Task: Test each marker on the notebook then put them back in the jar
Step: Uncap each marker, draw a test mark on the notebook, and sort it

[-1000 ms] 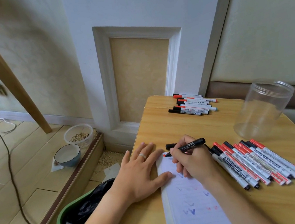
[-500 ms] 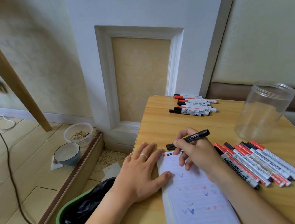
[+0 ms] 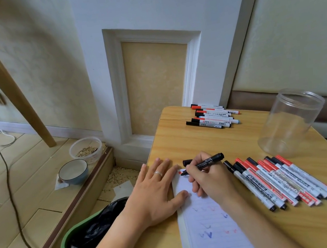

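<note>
— If you pick up that black marker [image 3: 205, 162], how does it feel?

— I think it is light and hard, like a little stick. It looks smooth, so it could slip. The best place to hold is the middle of the body, close to the tip, just as the right hand [image 3: 208, 178] does now. Its fingers are curled tight around the marker.

— Where is the marker?

— It is over the top edge of the notebook [image 3: 214, 232], with its tip down on the paper by a small red mark. Its black cap [image 3: 187, 162] lies just behind on the worktop [image 3: 185, 142].

— And the other hand?

— The left hand [image 3: 158, 191] lies flat, fingers straight, pressing the notebook's left edge. Paper is thin and slides, so that helps.

— What is different from a moment ago?

— Half a second ago the marker was lifted up off the page. Now the tip is back down on the paper. The left hand has not moved.

— And the jar [image 3: 290, 122]?

— It is see-through with no markers inside, far from the hands. It looks like light plastic, so it could tip.
</note>
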